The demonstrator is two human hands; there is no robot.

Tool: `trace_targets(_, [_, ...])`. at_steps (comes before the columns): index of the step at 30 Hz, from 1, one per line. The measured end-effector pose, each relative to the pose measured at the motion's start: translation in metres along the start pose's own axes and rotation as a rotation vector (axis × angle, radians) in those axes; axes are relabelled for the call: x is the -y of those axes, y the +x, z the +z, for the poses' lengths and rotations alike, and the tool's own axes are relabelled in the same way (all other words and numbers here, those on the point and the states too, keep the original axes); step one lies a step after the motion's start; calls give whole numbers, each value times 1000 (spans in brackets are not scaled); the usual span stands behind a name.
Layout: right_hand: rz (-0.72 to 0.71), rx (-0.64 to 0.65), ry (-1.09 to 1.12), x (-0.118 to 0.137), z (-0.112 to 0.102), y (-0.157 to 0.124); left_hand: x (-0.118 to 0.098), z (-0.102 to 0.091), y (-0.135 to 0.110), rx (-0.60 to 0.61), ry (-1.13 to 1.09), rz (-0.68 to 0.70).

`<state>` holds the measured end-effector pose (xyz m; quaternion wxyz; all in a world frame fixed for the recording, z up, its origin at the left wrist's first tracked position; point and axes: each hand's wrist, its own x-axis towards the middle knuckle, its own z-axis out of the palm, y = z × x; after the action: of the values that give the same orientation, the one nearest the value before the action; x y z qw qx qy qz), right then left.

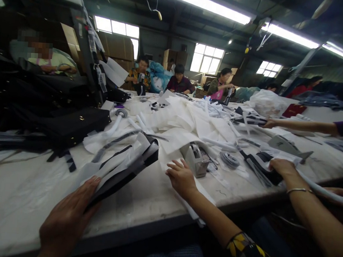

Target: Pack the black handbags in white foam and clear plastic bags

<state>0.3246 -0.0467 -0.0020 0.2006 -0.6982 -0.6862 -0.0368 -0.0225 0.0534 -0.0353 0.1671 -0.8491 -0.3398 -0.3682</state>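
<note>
My left hand grips the near edge of a flat black bag-like piece, its fingers along the outer side and the thumb hidden. White sheeting lies over that piece, which is tilted up off the table, with a plastic-wrapped strap beyond it. Above the table, my right hand is open, fingers spread and nothing held. Just beyond it stands a grey tape dispenser. Loose white sheets lie near the fingers.
Black bags with metal studs are piled at left. White sheets, rods and a coiled cord cover the table's middle. At right, a co-worker's braceleted hand holds a black strapped piece; another arm reaches in. People sit across the table.
</note>
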Motion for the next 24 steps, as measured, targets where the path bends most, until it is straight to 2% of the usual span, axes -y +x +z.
trace_targets(2, [-77, 44, 159, 26, -2, -6, -2, -2, 3, 2, 5, -13])
trace_targets(5, [-139, 219, 425, 57, -1, -17, -5, -4, 7, -9, 5, -14])
trace_targets(7, [-57, 206, 504, 66, 5, -19, -5, -4, 8, -12, 1, -6])
trace_targets(9, [85, 141, 464, 70, 18, -13, -5, -4, 8, -5, 2, -9])
trace_targets(11, [137, 165, 384, 72, 35, -1, -6, -3, 8, -1, 2, -8])
trace_targets(13, [81, 214, 342, 77, 54, 14, -9, -2, 9, 3, 3, -7])
trace_targets(17, [-159, 162, 336, 98, 78, 45, -26, 2, 15, 1, 24, 31])
trace_targets(20, [-299, 162, 389, 107, 78, 43, -41, 7, 20, -14, 50, 72])
trace_targets(24, [-197, 128, 490, 101, 52, -2, -57, 13, 20, -45, 59, 137])
